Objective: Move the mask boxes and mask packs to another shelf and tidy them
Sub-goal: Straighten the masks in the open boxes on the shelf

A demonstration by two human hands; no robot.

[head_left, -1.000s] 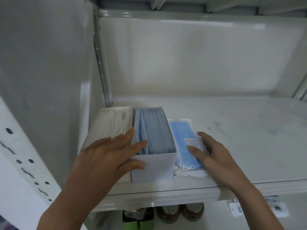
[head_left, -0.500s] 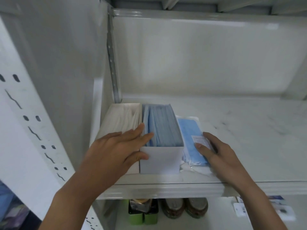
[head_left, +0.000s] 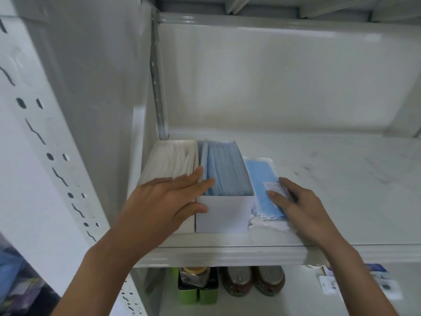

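Two open mask boxes stand side by side at the left end of a white shelf (head_left: 341, 179). The left box (head_left: 168, 160) holds white masks and the right box (head_left: 225, 210) holds blue masks. A clear pack of blue masks (head_left: 262, 179) with a white label lies just right of them. My left hand (head_left: 164, 201) rests flat over the front of both boxes, thumb against the blue box's front. My right hand (head_left: 300, 201) lies on the pack, fingers spread over its label and right edge.
The shelf's left side panel (head_left: 91, 110) stands close beside the white-mask box. To the right the shelf runs on bare. On the shelf below stand green tins (head_left: 196, 290), two brown jars (head_left: 252, 283) and small packets (head_left: 387, 286).
The view has drifted left and slightly down, so the boxes sit further right in frame. Both hands keep the same contact on the boxes and the pack.
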